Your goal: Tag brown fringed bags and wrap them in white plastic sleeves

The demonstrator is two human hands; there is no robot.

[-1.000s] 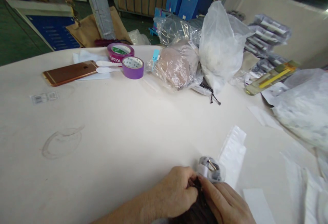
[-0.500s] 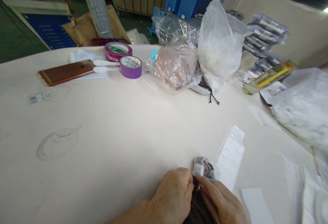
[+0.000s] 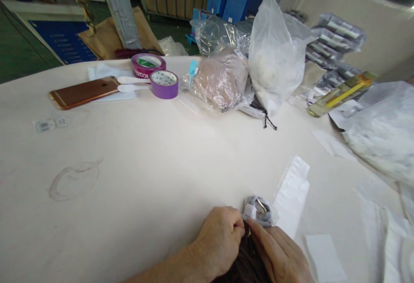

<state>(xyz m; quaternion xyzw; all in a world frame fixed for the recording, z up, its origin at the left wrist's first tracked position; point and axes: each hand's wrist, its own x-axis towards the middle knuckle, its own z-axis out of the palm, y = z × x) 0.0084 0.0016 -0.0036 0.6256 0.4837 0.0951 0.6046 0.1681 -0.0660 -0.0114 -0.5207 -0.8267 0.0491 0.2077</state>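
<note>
At the front edge of the view, a dark brown soft item [image 3: 247,261], maybe a bag, lies between my hands, with a small gold-coloured metal piece at its top. My left hand [image 3: 221,240] pinches its upper edge with curled fingers. On the other side, my right hand [image 3: 280,253] grips the same edge, thumb and fingers pressed together. Most of the item is hidden under both hands. Just beyond the fingertips sits a small plastic-wrapped bundle [image 3: 258,209] with a gold metal part and a white tag. Beside it lie flat white plastic bags [image 3: 293,192].
A phone [image 3: 86,92], a purple tape roll [image 3: 164,85] and a pink tape roll [image 3: 147,64] lie at the back left. Plastic-wrapped goods [image 3: 223,80] and a white plastic bag [image 3: 274,54] stand at the back. A white card [image 3: 325,257] lies right of my hand.
Both hands stay at the brown item, with only a slight shift of my left hand. The gold part in the wrapped bundle shows more clearly now.
</note>
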